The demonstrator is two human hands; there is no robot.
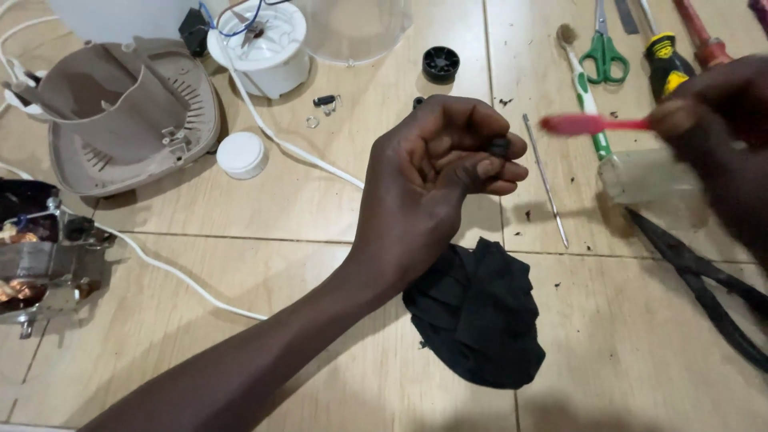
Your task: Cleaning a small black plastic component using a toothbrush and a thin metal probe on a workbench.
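My left hand (444, 164) is raised over the tiled floor, its fingertips pinched on a small black part (500, 146). My right hand (720, 136) is at the right edge, blurred, gripping a red toothbrush (588, 124) whose head points left toward the small part, a short gap away. A black cloth (476, 312) lies crumpled on the tiles just below my left wrist.
A beige appliance housing (128, 120), a white motor cup with wires (260, 44), a white cap (242, 154), an electric motor (40, 264) and a white cord (296, 148) lie left. Scissors (604, 52), screwdrivers (668, 64), a thin metal rod (546, 180), black pliers (704, 280) lie right.
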